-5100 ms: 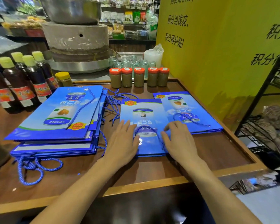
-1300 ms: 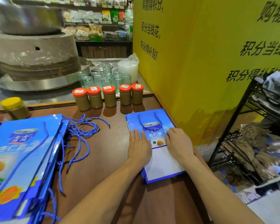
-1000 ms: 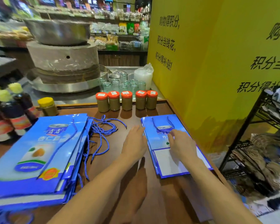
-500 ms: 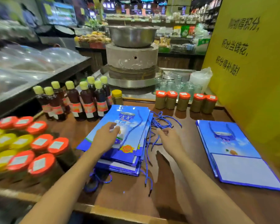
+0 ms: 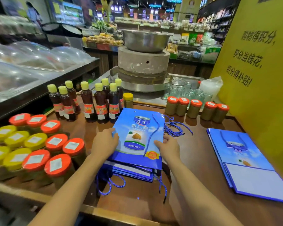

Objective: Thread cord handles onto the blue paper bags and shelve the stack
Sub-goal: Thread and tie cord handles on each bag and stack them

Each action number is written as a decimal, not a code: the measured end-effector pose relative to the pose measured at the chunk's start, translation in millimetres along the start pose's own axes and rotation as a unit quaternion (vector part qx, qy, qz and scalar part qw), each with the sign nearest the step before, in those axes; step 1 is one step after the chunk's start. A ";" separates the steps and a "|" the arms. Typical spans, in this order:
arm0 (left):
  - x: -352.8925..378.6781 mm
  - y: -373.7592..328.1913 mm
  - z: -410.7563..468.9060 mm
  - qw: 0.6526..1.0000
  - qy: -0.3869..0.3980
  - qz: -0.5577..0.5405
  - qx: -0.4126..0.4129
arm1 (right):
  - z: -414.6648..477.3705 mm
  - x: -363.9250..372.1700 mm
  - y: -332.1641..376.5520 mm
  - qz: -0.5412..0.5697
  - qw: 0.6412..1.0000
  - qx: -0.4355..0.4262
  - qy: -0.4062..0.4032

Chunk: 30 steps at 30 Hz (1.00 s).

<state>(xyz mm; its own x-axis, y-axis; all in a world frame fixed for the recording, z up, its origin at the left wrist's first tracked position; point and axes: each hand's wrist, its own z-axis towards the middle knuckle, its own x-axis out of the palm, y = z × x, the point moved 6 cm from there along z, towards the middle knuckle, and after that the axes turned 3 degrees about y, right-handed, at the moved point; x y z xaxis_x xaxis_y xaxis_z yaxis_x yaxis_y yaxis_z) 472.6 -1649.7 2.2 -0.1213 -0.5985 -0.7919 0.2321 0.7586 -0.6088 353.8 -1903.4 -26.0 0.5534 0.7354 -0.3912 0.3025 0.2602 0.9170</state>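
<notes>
Glossy paper bags (image 5: 138, 139), polished wood table (image 5: 201, 154)

Bag stack (image 5: 137, 144): middle of the surface (image 5: 194, 160), between the hands.
Loose cords (image 5: 175, 129): just right of the stack.
Finished bags (image 5: 245, 160): far right, well apart.
Bottles (image 5: 91, 101): behind the stack, to its left.
Lidded jars (image 5: 31, 149): left.
Jar row (image 5: 196, 110): behind, right.

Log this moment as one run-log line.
left hand: on bag stack left edge | right hand: right edge | finished bags: far right
</notes>
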 end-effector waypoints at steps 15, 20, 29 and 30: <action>41.1 -75.7 -48.6 0.846 0.021 -0.531 -0.047 | -56.1 -170.7 -14.1 0.140 0.974 0.001 0.176; 77.2 -99.7 -46.3 0.911 0.094 -0.400 0.030 | -44.5 -251.7 -31.8 -0.062 0.983 -0.004 0.175; 166.5 -161.7 -99.4 0.970 0.076 -0.196 0.124 | 28.3 -290.2 -91.9 -0.395 0.918 -0.014 0.009; 174.8 -160.4 -99.5 0.970 0.081 -0.195 0.119 | 31.0 -287.7 -98.3 -0.393 0.920 -0.013 -0.006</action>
<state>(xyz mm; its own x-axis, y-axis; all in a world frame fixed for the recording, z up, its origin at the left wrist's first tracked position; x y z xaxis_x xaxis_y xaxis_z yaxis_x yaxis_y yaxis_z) 318.1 -1850.3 -43.2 -0.3902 -0.7653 -0.5120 0.3518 0.3899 -0.8510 188.9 -2159.9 -6.1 0.1817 0.3067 -0.9343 0.5936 0.7232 0.3529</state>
